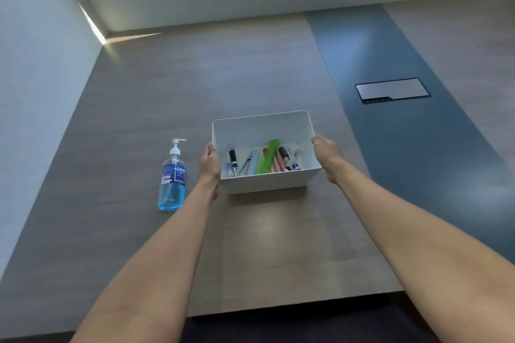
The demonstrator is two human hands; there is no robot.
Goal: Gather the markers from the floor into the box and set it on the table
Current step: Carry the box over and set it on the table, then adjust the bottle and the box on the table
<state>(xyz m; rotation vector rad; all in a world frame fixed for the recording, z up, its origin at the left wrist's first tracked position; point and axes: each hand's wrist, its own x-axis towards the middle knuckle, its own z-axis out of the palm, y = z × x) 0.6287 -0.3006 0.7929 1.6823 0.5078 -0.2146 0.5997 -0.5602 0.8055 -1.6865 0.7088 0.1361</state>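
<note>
White box (264,181) sits on table (139,125), approx centre, markers (281,160) inside w/ other bits; left hand (210,166) grips left wall, right hand (327,157) grips right wall; sanitiser bottle (172,175) just left; task looks nearly done, only letting go left.

One box (267,181), one bottle (172,179) — several markers (284,160) (uncountable).

Markers (281,160) in box (262,127) on table (167,86), bottle (172,178) left.
</note>
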